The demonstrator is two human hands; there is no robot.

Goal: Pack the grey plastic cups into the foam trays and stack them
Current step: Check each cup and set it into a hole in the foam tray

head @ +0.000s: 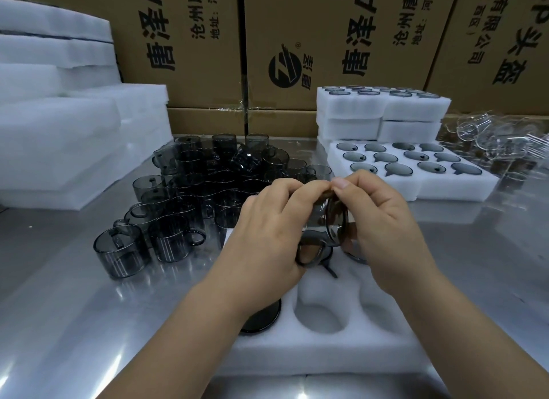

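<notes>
A grey see-through cup (334,225) with a handle is held on its side above the near foam tray (320,348). My left hand (269,229) grips its body and handle side; my right hand (383,229) pinches its rim, the fingertips of both hands meeting on top. The tray holds one dark cup (261,321) at its left, and two round holes (319,315) gape beside it. A heap of loose grey cups (208,184) lies behind and to the left of my hands.
A filled foam tray (413,187) lies at the right, with stacked filled trays (383,110) behind it. Blank foam slabs (59,131) pile up at the left. Cardboard boxes (297,42) wall the back. Clear plastic parts (499,137) lie far right on the steel table (74,309).
</notes>
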